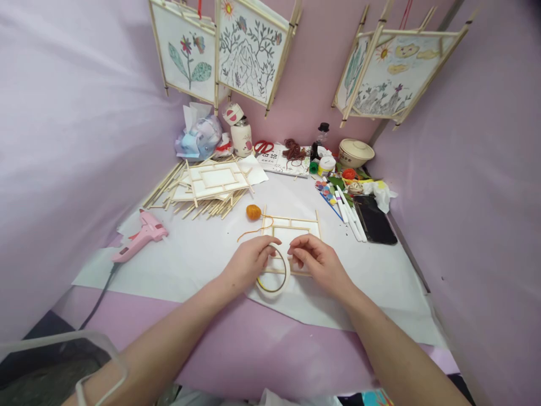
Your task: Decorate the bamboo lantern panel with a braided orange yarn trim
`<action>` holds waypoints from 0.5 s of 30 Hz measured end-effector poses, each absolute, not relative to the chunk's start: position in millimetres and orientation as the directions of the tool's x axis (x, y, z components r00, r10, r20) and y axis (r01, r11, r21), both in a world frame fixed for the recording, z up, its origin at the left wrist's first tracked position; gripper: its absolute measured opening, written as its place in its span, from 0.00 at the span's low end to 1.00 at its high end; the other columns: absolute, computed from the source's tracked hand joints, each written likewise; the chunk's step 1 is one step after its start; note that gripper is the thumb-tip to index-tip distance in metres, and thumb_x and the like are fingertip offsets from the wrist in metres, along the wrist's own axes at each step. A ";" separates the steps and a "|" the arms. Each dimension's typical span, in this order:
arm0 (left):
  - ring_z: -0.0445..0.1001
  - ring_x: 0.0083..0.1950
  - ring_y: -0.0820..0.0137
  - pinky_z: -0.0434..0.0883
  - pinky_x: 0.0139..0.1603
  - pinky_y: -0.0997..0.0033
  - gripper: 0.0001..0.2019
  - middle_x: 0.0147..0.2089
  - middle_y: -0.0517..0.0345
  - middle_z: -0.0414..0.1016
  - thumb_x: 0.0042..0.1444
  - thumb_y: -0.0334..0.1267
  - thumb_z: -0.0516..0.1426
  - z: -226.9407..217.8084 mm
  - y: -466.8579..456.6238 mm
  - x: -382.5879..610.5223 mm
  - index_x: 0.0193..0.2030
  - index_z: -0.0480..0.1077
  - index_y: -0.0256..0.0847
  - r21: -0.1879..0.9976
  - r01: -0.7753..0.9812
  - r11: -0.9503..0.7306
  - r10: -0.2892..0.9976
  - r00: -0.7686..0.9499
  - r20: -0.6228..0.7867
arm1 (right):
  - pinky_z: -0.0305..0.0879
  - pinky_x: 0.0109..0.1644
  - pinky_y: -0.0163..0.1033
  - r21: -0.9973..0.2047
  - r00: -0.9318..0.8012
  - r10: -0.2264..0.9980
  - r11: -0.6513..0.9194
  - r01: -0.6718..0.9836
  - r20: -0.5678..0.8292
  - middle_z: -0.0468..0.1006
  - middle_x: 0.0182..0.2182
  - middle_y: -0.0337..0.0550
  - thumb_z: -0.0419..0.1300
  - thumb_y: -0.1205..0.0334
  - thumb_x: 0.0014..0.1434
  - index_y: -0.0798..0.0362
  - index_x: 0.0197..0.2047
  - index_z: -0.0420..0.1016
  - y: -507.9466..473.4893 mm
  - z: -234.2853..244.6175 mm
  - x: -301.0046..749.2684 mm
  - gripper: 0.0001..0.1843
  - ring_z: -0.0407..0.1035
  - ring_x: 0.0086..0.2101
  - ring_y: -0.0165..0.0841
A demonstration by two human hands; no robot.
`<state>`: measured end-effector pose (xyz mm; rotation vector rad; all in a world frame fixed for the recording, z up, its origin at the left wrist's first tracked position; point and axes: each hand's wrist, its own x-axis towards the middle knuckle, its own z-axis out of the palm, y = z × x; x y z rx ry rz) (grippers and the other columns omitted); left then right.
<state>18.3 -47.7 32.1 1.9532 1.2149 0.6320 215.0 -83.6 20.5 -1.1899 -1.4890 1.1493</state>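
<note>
A roll of white tape [282, 286] hangs in my left hand [253, 256], with the fingers closed round its upper left rim. Just right of the roll is my right hand [316, 259], its thumb and fingertips pinched together; what they hold, if anything, is too small to make out. Both hands are over a small frame of thin wooden sticks [291, 220] lying on the white-covered table, and they hide part of it. Behind my left hand a ball of orange yarn [253, 212] rests by the frame's left corner, its loose end trailing on the table.
A pink glue gun [143, 235] with a cord lies at left. Behind it is a pile of wooden sticks [164, 183] with another stick frame [217, 179]. White markers [350, 213] and a black phone [375, 220] lie at right. Painted lanterns [249, 62] hang above.
</note>
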 end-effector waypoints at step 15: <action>0.67 0.26 0.72 0.68 0.30 0.72 0.15 0.36 0.55 0.73 0.61 0.39 0.46 35.5 35.8 4.9 0.45 0.71 0.39 0.684 0.647 -0.338 0.885 0.466 -0.004 | 0.63 0.51 0.50 -0.455 -0.093 0.935 0.251 0.855 0.342 0.77 0.43 0.49 0.53 0.72 0.62 0.52 0.44 0.78 -42.9 -7.3 265.0 0.14 0.60 0.45 0.45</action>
